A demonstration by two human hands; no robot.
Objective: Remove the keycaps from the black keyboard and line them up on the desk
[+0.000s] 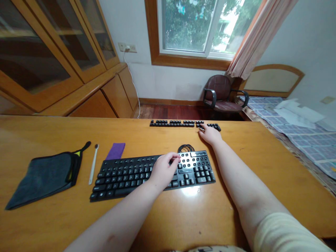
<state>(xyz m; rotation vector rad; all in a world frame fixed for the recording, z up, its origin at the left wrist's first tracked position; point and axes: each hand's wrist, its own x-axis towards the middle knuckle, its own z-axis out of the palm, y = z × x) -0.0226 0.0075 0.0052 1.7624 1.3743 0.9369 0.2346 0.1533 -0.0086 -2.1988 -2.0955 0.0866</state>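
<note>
A black keyboard [131,176] lies in front of me, with bare switch spots where keycaps are off in its upper right part. My left hand [166,166] rests over the keyboard, its fingers pinched together near those bare spots; whatever is in them is hidden. Farther off, my right hand [210,134] reaches to the row of loose black keycaps [172,124] along the far table edge. A small, thin, shiny tool [201,129] shows at its closed fingertips. The right hand covers some of the keycaps.
A coiled black cable [186,148] sits behind the keyboard. Left of it lie a purple cloth [116,151], a white toothbrush [93,164] and a grey cloth [48,175] with black edging. Beyond the wooden table [183,217] stand a brown armchair [222,92] and a bed [296,122].
</note>
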